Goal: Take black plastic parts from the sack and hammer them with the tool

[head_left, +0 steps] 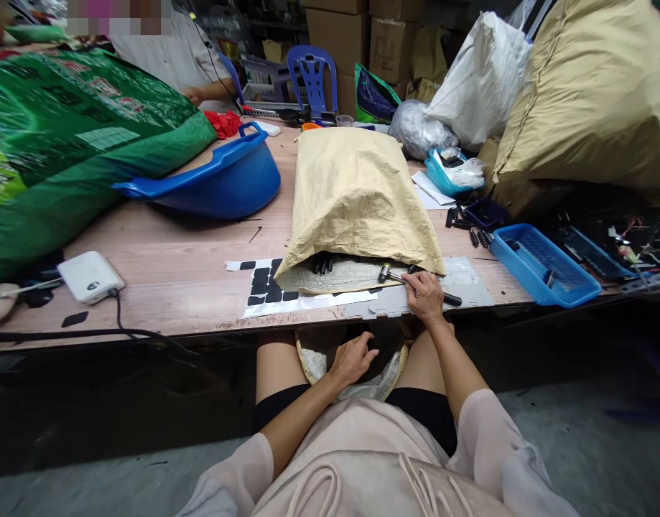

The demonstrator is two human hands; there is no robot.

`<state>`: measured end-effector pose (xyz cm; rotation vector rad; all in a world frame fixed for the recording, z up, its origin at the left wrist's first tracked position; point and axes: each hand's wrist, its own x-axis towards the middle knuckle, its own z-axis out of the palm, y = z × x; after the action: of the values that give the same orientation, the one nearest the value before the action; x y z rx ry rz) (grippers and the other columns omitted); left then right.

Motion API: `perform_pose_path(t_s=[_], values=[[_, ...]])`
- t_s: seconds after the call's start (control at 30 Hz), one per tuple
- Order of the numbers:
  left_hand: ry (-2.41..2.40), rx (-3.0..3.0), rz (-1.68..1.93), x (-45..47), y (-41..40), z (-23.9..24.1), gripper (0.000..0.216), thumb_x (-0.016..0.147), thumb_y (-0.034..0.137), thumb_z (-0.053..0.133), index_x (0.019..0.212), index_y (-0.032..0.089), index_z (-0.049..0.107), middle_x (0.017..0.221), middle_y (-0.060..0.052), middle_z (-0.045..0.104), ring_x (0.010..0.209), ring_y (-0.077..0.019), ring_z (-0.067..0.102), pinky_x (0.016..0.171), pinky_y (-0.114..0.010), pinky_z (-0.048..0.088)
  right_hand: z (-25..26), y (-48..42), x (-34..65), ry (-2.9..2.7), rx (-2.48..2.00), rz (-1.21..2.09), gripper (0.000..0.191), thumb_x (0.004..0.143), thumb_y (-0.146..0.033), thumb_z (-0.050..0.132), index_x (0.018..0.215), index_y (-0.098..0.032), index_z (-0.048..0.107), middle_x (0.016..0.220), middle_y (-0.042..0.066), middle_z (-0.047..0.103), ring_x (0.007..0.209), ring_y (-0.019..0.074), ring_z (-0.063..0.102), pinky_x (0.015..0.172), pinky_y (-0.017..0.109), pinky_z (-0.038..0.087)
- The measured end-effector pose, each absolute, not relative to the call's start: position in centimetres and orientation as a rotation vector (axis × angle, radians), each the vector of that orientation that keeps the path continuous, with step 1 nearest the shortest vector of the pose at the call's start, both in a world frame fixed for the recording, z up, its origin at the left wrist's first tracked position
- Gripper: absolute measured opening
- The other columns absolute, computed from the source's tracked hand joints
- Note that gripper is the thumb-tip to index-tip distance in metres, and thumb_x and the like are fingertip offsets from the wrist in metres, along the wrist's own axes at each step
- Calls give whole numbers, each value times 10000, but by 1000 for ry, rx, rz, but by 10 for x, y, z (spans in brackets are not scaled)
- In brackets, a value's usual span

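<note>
"Now, on the wood-grain table (189, 251) a tan sack (356, 179) lies open; and the hands?"

"Left hand (354, 359) above the lap sack (313, 361), its grip I can't tell; right hand (425, 296) grasps the metal-headed hammer (397, 277), head at the tan sack's mouth!"

I read this as a small workshop: my camera looks across a bench (200, 240) strewn with a hammer (397, 277), loose black parts (459, 218), a tray (572, 293) and a tub (216, 192). Bulging sacks (593, 100) crowd the right end, and cartons (337, 39) are stacked behind. I can also see another person (165, 54) across the bench, and a plain grey floor (200, 459) underneath.
</note>
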<state>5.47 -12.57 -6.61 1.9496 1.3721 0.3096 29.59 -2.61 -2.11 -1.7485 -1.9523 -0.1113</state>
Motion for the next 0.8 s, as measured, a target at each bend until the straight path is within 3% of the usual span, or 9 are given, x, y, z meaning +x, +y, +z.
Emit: perform_pose_path(t_s=[0.13, 0.23, 0.37, 0.53, 0.67, 0.8], values=[[1353, 2037, 688, 46, -98, -36, 208, 988, 337, 581, 1103, 254, 733, 972, -45, 787, 884, -208, 741, 825, -305, 554, -24, -25, 297, -1954, -1729, -139, 308, 985, -236, 567, 1181, -263, 803, 1019, 72, 690, 979, 232, 535, 889, 341, 410], [1679, 1938, 952, 27, -51, -6, 262, 1005, 313, 508, 1010, 201, 744, 981, -87, 786, 858, -213, 729, 813, -315, 559, -27, -24, 298, -1951, -1701, -172, 301, 968, -221, 585, 1169, -263, 806, 1001, 72, 689, 972, 234, 538, 874, 343, 409], [2120, 1647, 844, -3, 18, 19, 282, 993, 268, 505, 1074, 156, 751, 993, -148, 790, 933, -284, 745, 851, -367, 567, -29, -23, 298, -1954, -1680, -195, 296, 967, -217, 589, 1165, -263, 804, 986, 70, 682, 964, 233, 538, 865, 340, 411], [2220, 1541, 549, -15, 51, 22, 359, 961, 264, 597, 1259, 102, 715, 1306, -259, 724, 1236, -402, 681, 1022, -468, 538, -28, -24, 297, -1955, -1674, -196, 290, 968, -216, 586, 1163, -263, 795, 989, 66, 677, 961, 232, 531, 875, 343, 407], [2207, 1582, 524, -17, 41, 18, 333, 959, 263, 595, 1228, 112, 722, 1239, -247, 746, 1178, -403, 700, 1001, -476, 545, -28, -24, 297, -1947, -1677, -199, 293, 963, -216, 584, 1162, -264, 794, 986, 64, 675, 961, 232, 527, 877, 343, 400], [2165, 1777, 745, -10, 16, 11, 321, 996, 299, 545, 1213, 118, 699, 1132, -213, 751, 1075, -353, 710, 954, -441, 549, -29, -23, 297, -1944, -1687, -191, 293, 963, -219, 580, 1160, -261, 793, 990, 68, 669, 967, 234, 521, 871, 346, 392]])
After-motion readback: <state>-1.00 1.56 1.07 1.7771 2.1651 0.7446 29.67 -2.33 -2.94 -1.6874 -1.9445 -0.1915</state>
